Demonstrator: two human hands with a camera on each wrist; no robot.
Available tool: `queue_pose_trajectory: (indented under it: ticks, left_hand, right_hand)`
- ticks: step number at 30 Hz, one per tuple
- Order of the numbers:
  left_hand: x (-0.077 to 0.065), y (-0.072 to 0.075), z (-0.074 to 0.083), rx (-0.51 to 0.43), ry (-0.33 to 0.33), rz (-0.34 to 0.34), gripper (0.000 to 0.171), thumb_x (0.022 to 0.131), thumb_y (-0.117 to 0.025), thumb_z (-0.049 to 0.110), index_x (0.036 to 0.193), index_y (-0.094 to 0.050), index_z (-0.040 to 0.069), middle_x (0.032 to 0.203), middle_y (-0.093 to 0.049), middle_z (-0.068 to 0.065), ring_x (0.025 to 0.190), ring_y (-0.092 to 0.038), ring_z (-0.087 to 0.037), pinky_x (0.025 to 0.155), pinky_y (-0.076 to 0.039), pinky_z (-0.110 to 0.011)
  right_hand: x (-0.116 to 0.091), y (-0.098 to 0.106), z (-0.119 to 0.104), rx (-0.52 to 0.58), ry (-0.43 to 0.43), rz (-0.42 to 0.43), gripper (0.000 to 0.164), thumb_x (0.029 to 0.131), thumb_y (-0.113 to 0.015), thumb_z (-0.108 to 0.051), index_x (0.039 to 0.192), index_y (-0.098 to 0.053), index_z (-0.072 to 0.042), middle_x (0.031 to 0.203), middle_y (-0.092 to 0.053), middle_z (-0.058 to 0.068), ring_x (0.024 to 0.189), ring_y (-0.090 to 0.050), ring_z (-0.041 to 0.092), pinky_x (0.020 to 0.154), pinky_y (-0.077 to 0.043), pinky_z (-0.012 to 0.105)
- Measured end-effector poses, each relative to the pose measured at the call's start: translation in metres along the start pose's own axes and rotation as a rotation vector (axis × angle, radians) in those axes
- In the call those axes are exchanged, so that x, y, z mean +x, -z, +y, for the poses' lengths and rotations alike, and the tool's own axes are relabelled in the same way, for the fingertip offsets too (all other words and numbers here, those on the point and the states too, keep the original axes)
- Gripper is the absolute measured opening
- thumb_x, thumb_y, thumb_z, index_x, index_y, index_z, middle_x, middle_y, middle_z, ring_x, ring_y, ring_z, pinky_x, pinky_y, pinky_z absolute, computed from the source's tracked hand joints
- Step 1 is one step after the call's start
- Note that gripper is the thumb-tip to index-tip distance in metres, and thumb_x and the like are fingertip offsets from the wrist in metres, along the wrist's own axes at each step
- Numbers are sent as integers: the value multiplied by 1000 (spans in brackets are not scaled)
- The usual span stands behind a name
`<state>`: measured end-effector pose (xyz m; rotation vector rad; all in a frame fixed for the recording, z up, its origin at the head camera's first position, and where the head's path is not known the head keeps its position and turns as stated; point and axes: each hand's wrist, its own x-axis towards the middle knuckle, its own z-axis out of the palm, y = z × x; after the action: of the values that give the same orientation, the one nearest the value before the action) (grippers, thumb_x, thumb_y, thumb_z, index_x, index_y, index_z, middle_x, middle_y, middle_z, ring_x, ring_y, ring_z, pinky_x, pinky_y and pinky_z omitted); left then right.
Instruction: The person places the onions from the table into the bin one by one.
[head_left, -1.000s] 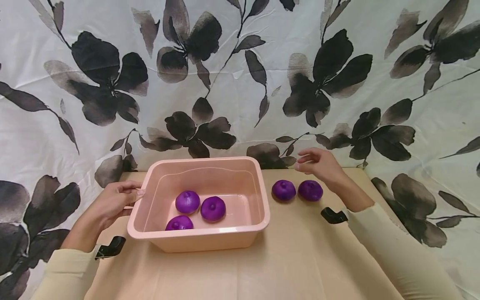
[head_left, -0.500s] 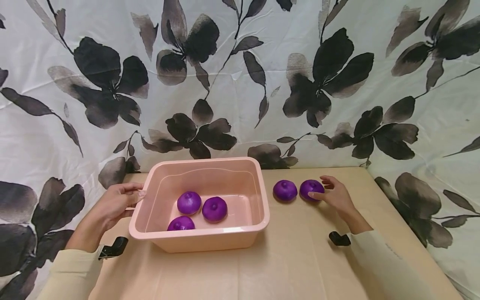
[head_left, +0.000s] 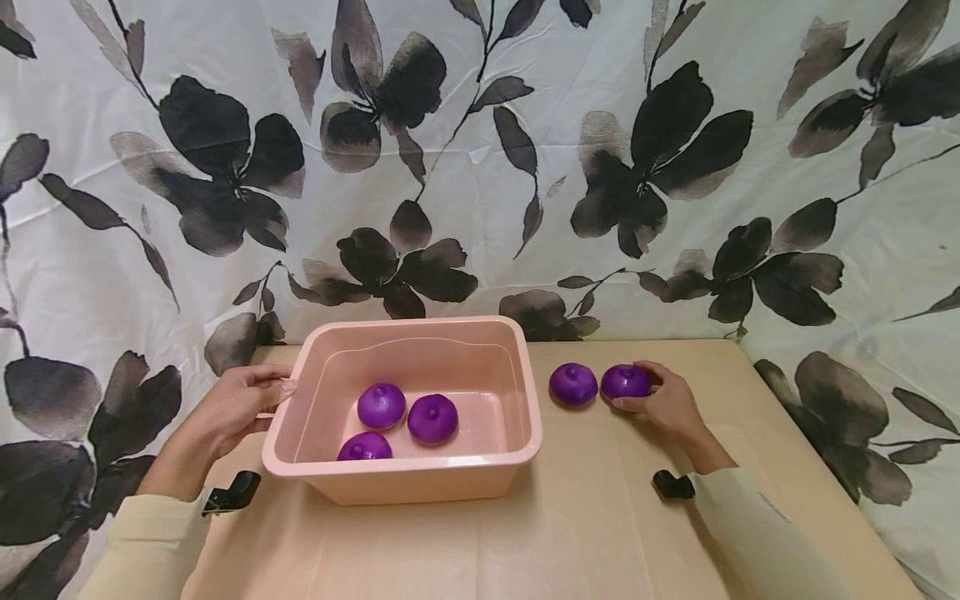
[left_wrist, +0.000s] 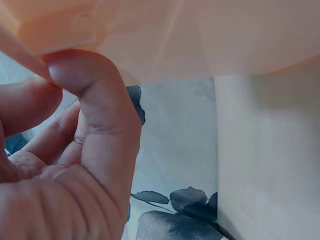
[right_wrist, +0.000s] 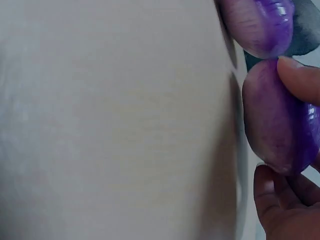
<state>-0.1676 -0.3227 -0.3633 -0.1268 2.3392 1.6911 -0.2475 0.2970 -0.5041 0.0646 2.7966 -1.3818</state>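
On the table's left half stands a pink plastic tub (head_left: pixel 450 460) holding three glossy, round purple onions, one (head_left: pixel 432 418) near its middle. My left hand (head_left: pixel 225 408) pinches the tub's left rim between thumb and fingers, seen close in the left wrist view beside the tub wall (left_wrist: pixel 165 35). To the right of the tub, my right hand (head_left: pixel 672 408) grips a purple onion (head_left: pixel 624 381) from its right side. The right wrist view has thumb and fingers on opposite sides of this onion (right_wrist: pixel 272 120). Another onion (head_left: pixel 573 384) sits just left of it.
The tan tabletop (head_left: pixel 480 550) runs in front of the tub and along the right. Behind it hangs a white cloth (head_left: pixel 517 50) with dark flower prints, reaching down at both sides. A small black camera (head_left: pixel 673 485) sits at the right wrist.
My right hand has come down from above the two table onions, swung to the right one, and closed round it. The left hand keeps its place on the tub rim.
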Motion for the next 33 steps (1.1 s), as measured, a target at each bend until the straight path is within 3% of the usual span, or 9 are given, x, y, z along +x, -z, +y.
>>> queue_pose_trajectory:
  ticks: [5,10,13,17,21,24,28,33]
  left_hand:
    - [0,0,1,-1,4,1,50,104,-60,12,144,-44,-14,91,-71,13,84,-70,-6,75,-63,-30]
    - [1,0,1,16,9,8,50,104,-59,12,145,-44,-13,91,-70,12,85,-70,-7,76,-63,-30]
    - [2,0,1,27,11,13,51,104,-60,13,146,-44,-13,92,-69,12,85,-70,-7,76,-63,-30]
    - [3,1,0,33,14,14,52,105,-60,13,147,-43,-13,92,-69,12,85,-70,-7,76,-63,-30]
    - [3,1,-1,43,20,16,52,105,-59,13,148,-43,-12,93,-69,11,86,-70,-7,77,-63,-30]
    - [2,1,-1,47,23,21,52,105,-59,13,148,-43,-12,93,-69,11,86,-69,-7,77,-63,-30]
    - [1,1,0,44,22,22,52,105,-58,13,148,-42,-13,93,-69,11,86,-69,-7,77,-63,-30]
    - [1,0,1,50,12,23,53,105,-59,14,148,-43,-13,93,-70,11,86,-70,-7,77,-63,-30]
  right_hand:
    - [-7,10,-8,29,10,-6,90,80,-92,-32,153,-47,-4,155,-50,26,134,-53,47,106,-48,51]
    - [-19,20,-27,58,66,3,86,78,-93,-28,150,-53,-4,149,-57,25,131,-56,44,92,-51,26]
    - [-26,25,-41,85,103,1,82,77,-94,-25,147,-56,-4,146,-59,25,126,-60,42,85,-51,16]
    - [-34,28,-61,131,140,-19,80,75,-95,-21,145,-59,-4,142,-63,21,115,-65,31,84,-55,17]
    - [-42,28,-83,196,175,-63,79,73,-96,-16,143,-60,-4,131,-68,-2,105,-68,12,85,-58,20]
    - [-48,28,-99,249,219,-96,79,71,-96,-11,141,-61,-2,122,-68,-18,104,-69,6,87,-58,20]
    - [-57,27,-122,281,290,-121,76,69,-96,-5,137,-64,2,120,-70,-19,106,-69,6,90,-57,19]
    - [-64,24,-148,291,361,-175,71,69,-94,-3,134,-66,3,122,-71,-8,107,-68,10,92,-56,18]
